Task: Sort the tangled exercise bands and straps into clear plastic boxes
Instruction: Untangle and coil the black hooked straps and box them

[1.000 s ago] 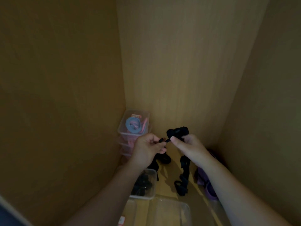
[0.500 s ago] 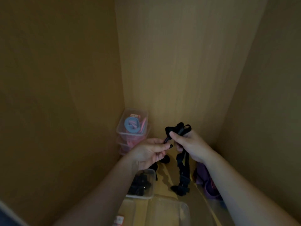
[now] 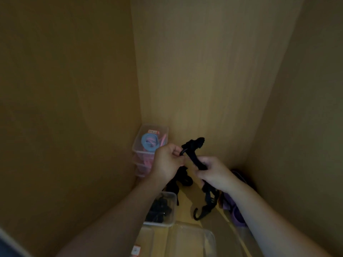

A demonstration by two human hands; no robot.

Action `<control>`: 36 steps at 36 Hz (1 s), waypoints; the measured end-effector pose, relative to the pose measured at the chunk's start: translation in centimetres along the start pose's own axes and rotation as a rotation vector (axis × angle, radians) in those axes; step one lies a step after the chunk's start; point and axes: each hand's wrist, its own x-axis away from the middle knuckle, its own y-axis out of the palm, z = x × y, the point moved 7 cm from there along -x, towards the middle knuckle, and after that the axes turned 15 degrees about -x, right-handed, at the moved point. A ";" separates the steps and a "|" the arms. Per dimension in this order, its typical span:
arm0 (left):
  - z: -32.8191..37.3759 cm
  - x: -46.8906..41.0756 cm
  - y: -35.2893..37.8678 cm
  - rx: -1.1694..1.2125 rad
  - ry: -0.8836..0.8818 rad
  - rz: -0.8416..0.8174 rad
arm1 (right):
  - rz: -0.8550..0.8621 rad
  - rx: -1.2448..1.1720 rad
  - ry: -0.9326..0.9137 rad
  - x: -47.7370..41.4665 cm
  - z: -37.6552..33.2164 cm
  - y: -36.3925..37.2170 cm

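Wooden cupboard corner (image 3: 204, 71), stack of clear boxes (image 3: 165, 130) set by its left wall, blue and pink bands (image 3: 148, 143) inside, 1 low clear box (image 3: 173, 204) filled with black straps (image 3: 157, 210), tangled black strap (image 3: 193, 153) held aloft, pinched by left hand (image 3: 168, 162), gripped lower by right hand (image 3: 213, 173).

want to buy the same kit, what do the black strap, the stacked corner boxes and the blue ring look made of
Black strap: probably matte woven fabric; it bunches and hangs limp, though dim light hides any weave. Stacked boxes: clear rigid plastic; contents show through the walls. Blue ring: perhaps smooth rubbery elastic, a flat coiled band; too small to confirm.
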 end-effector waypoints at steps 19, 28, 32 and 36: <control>1.4 -0.1 0.7 -0.513 0.378 -0.270 | -0.087 0.468 -0.224 -0.3 -1.7 -1.5; 1.6 0.0 1.0 -0.583 0.435 -0.218 | -0.100 0.343 -0.174 -0.6 -1.5 -1.4; 1.5 0.0 0.5 -0.637 0.477 -0.210 | -0.150 0.326 -0.119 -0.4 -1.4 -1.6; 1.4 0.2 0.3 -0.671 0.530 -0.204 | -0.118 0.408 -0.161 -0.2 -1.5 -1.7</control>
